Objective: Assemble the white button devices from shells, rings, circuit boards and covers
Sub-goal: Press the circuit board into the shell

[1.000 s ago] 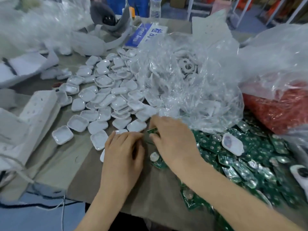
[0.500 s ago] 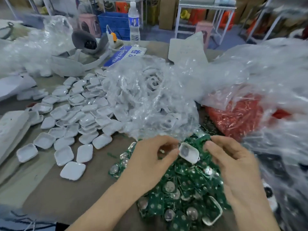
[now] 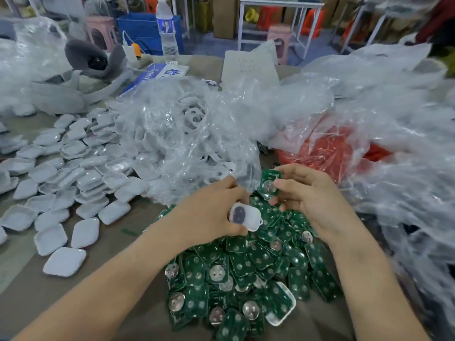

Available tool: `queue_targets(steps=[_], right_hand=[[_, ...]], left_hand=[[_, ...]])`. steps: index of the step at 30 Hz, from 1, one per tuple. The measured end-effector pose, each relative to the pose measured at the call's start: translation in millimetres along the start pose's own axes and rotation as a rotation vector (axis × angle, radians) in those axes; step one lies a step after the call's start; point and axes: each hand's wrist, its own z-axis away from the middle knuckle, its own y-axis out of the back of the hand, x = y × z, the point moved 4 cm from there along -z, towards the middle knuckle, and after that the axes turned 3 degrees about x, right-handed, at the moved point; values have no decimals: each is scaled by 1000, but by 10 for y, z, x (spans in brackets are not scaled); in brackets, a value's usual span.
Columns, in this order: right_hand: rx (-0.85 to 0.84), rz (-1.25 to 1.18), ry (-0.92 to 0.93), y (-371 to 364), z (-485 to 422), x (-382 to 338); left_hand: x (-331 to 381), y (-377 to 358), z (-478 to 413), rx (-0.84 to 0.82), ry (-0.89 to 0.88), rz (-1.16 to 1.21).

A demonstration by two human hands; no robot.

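Clear plastic bag [image 3: 172, 143], crumpled, in the middle of the table surface [image 3: 110, 247], holds white rings [image 3: 194, 114]. Just right of it a second clear bag [image 3: 307, 124] holds red parts [image 3: 325, 151]; cannot tell what they are. Bigger plastic sheeting [image 3: 406, 156] fills the right edge, contents not readable. White covers [image 3: 73, 178], dish-like, lie loose over the left half of the surface. Pile of green circuit boards [image 3: 246, 274] lies loose at the near edge, centre-right. A second shell [image 3: 283, 306], with a board seated in it, rests on the pile's near right side. Water bottle [image 3: 167, 33] stands upright at the far edge.

Left hand [image 3: 211, 212] is over the pile's far side, fingers curled round a white shell [image 3: 245, 216], open side up, dark oval inside. Right hand [image 3: 310, 203] is just beside it, thumb and fingertips pinching one circuit board [image 3: 269, 184]. The board is tilted, silver disc showing, clear of the pile, near the shell but apart from it.

Half a second ago the right hand showed no board in its fingers; now one is lifted. The shell then stuck out at the left fingertips between both hands; now it sits lower at that hand's right side. One second ago both hands were down at the pile's left edge.
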Motion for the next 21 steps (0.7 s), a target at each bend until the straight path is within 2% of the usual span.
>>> queue_targets(steps=[3,5,11,15,21], right_hand=[[-42,-68,19,-63,0,55],[-70,-83,20,-55,11,82],[-82,-155,0,-41,27,151],[-69,-50,55,-58,8,168],[-73,-93,-47,-78,-5,235]], left_hand=[[-84,71,-52,45,39,273],[-124,75,-85,9,64,489],[-155,-12,-70,-105,51,819],[-149,-43,-51,-138,47,916],[-199,-45,-49,-169,51,923]])
